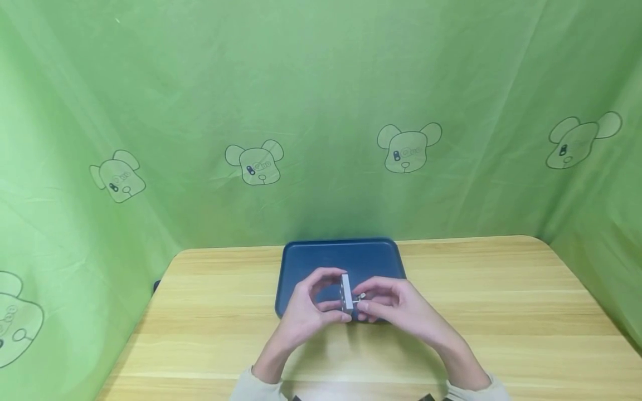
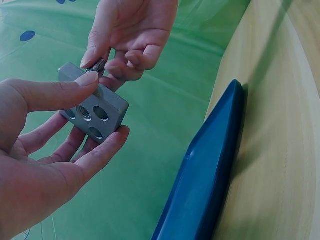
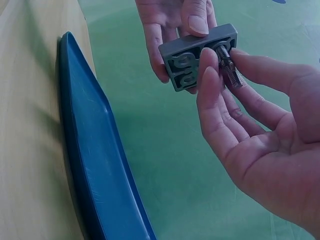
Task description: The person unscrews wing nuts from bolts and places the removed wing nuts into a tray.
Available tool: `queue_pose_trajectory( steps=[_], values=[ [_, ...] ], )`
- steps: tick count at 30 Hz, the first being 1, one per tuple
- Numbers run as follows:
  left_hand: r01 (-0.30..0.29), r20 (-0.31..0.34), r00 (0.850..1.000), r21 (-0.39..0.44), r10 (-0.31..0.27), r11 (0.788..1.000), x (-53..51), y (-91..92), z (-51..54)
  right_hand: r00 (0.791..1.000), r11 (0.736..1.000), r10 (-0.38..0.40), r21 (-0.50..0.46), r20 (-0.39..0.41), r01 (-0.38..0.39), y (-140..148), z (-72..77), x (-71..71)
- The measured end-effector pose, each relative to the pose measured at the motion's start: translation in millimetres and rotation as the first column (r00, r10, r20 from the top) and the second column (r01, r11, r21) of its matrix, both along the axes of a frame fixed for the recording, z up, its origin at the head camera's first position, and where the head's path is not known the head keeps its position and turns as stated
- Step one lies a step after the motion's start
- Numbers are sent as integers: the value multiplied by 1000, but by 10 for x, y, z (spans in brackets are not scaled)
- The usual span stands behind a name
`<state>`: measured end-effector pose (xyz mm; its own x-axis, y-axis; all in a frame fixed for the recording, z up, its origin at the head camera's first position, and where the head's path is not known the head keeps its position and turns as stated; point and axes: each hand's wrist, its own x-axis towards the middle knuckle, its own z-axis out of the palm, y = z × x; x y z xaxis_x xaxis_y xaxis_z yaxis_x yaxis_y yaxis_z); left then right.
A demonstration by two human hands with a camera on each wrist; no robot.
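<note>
A grey metal block (image 1: 348, 292) is held upright above the blue tray by the left hand (image 1: 309, 312), thumb and fingers on its edges. Round holes show on the block's face (image 2: 91, 107) in the left wrist view; its other face (image 3: 186, 70), in the right wrist view, has recessed curved shapes. Between thumb and fingertips, the right hand (image 1: 401, 306) pinches a small threaded metal piece (image 3: 228, 66) that stands out from this recessed face near one corner. Whether the piece is seated in the block cannot be told.
Below and behind the hands, a blue tray (image 1: 321, 253) lies on the light wooden table (image 1: 481, 289), near its far edge. Green cloth (image 1: 326, 83) with drawn bear heads hangs behind and at both sides.
</note>
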<state>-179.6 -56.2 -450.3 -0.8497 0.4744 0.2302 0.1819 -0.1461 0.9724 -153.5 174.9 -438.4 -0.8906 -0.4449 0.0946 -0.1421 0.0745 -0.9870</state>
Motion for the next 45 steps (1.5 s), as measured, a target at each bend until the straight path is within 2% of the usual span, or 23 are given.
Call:
queue_pose_trajectory(
  steps=[14,21,31,45],
  values=[
    [-2,10,1000,-4,2,1000,-3,2,1,997,999,-49,-14,59,50,-26,30,5],
    [5,3,1000,4,-5,1000,-2,-2,-2,999,999,-36,-15,24,36,-11,14,-6],
    [-1,-5,1000,-7,1,1000,1,6,-4,997,997,-62,32,-40,63,13,-11,-19],
    [-1,-3,1000,-8,1,1000,8,5,8,998,998,-56,31,-34,57,22,5,-14]
  ],
)
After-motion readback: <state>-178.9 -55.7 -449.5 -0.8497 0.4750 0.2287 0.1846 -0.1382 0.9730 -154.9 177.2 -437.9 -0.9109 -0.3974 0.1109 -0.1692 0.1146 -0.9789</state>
